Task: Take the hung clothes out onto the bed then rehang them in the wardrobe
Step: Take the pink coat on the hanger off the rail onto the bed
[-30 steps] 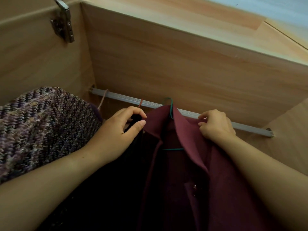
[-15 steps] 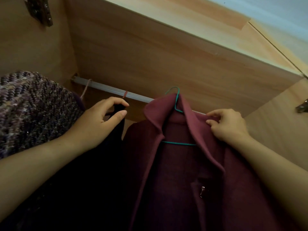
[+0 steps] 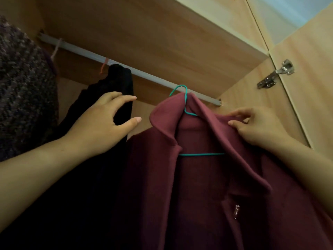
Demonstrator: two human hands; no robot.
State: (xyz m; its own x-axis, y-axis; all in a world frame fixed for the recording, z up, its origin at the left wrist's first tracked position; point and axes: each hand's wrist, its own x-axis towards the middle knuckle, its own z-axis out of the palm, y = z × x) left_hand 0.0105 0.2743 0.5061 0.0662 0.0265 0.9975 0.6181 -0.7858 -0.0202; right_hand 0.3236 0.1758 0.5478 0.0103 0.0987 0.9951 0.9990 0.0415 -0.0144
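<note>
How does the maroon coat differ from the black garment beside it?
The maroon coat shows a wide collar on a teal wire hanger; the black garment shows only a bunched top. The right hand pinches the coat; the left hand rests open against the black garment. Both sit at the rail.

Along the rail (image 3: 147,73), a knit (image 3: 23,91) hangs leftmost, a second garment (image 3: 120,82) mid-rail, the coat (image 3: 207,186) on its hanger (image 3: 201,154) near the right end. The left hand (image 3: 100,127) is before the second garment, the right hand (image 3: 259,127) on the coat.
</note>
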